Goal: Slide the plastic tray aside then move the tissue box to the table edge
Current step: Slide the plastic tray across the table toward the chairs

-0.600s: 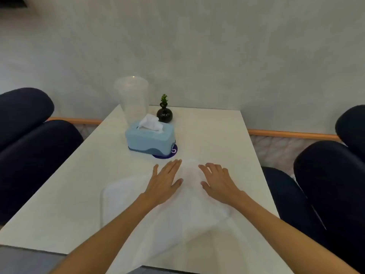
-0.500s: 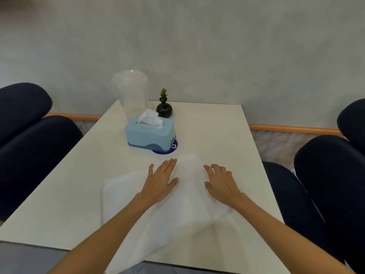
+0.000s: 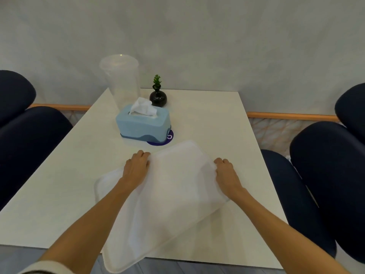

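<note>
A translucent white plastic tray (image 3: 171,196) lies slanted on the white table (image 3: 217,125), its near corner hanging over the front edge. My left hand (image 3: 136,169) curls its fingers over the tray's far left rim. My right hand (image 3: 225,173) grips the tray's right rim. Behind the tray stands a light blue tissue box (image 3: 143,123) with a white tissue sticking up, resting partly on a dark blue round coaster (image 3: 167,138).
A tall clear plastic cup (image 3: 121,82) and a small black vase with a green plant (image 3: 158,96) stand at the table's far end by the wall. Dark upholstered seats (image 3: 29,139) flank the table on both sides.
Both hands lay flat on the tray's middle before; they have spread apart to its rims and curled their fingers around the edges. The view has tilted slightly.
</note>
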The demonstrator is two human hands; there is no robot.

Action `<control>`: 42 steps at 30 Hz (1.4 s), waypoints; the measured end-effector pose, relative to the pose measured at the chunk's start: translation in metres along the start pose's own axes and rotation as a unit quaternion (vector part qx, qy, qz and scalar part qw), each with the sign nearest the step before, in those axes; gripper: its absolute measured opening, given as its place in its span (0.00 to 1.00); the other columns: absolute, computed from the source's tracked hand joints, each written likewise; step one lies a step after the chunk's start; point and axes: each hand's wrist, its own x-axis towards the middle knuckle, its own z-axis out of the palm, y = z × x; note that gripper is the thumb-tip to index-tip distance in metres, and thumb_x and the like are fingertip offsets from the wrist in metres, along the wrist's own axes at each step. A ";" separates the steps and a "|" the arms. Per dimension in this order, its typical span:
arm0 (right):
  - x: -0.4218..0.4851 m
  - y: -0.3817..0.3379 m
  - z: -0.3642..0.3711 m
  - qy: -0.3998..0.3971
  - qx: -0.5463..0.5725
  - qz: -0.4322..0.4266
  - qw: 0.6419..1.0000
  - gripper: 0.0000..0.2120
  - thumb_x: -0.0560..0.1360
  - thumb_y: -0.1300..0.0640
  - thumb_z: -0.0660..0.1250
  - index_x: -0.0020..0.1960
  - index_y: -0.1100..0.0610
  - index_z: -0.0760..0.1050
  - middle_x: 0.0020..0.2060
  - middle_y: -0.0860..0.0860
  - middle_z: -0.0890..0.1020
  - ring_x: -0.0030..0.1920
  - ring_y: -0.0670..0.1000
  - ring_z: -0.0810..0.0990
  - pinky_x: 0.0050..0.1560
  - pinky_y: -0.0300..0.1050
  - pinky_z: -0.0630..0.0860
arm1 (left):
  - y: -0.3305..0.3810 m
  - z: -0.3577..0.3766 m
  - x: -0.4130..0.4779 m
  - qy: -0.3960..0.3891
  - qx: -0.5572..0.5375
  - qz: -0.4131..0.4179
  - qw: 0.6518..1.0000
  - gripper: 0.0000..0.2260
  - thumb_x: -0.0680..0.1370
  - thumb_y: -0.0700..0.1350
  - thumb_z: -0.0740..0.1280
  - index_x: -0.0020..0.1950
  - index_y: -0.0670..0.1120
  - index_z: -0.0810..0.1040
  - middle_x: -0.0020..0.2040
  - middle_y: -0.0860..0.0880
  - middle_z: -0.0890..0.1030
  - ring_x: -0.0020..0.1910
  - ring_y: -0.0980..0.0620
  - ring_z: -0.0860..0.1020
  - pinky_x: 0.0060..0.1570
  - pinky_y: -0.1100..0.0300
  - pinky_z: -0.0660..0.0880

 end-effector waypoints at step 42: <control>0.025 0.098 -0.076 0.009 0.096 0.202 0.975 0.12 0.78 0.66 0.60 0.59 0.67 0.75 0.57 0.62 0.80 0.55 0.60 0.79 0.48 0.44 0.73 | 0.120 0.024 -0.003 -0.003 -0.139 -0.109 0.984 0.08 0.78 0.39 0.64 0.48 0.36 0.79 0.40 0.43 0.79 0.36 0.47 0.76 0.38 0.57 0.74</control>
